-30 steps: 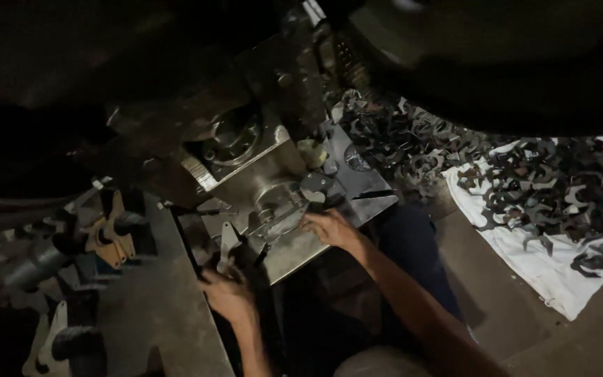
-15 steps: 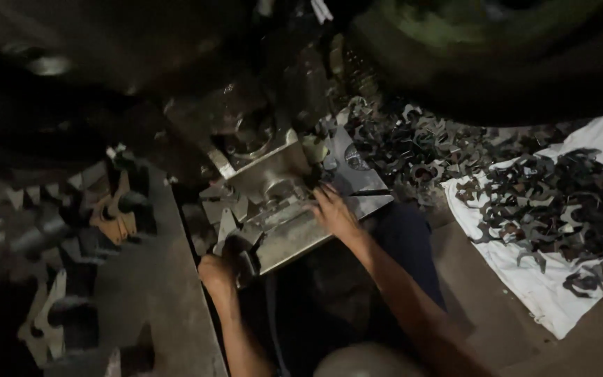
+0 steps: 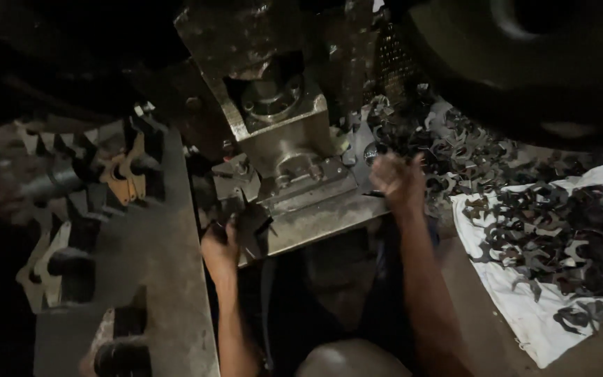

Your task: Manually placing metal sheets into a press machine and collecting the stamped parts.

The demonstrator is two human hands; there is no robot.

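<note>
Two bare hands were at work by a big grey press (image 3: 280, 132) in a dim room. The left hand (image 3: 221, 244) was curled around a small dark metal piece (image 3: 249, 223) with pointy arms, right at the front left corner of the press plate (image 3: 315, 216). The right hand (image 3: 396, 178) was up by the right edge of the plate, its fingers bunched close, but the picture was too blurry to tell if it held anything. Just past it lay a pile of dark metal pieces (image 3: 448, 150), and more of them were spread on a white cloth (image 3: 518, 307) to the right. The piece looked thin, flat and stiff, so it was likely light but hard, with sharp edges. It would be safest to pinch it by its flat faces, away from the points.
</note>
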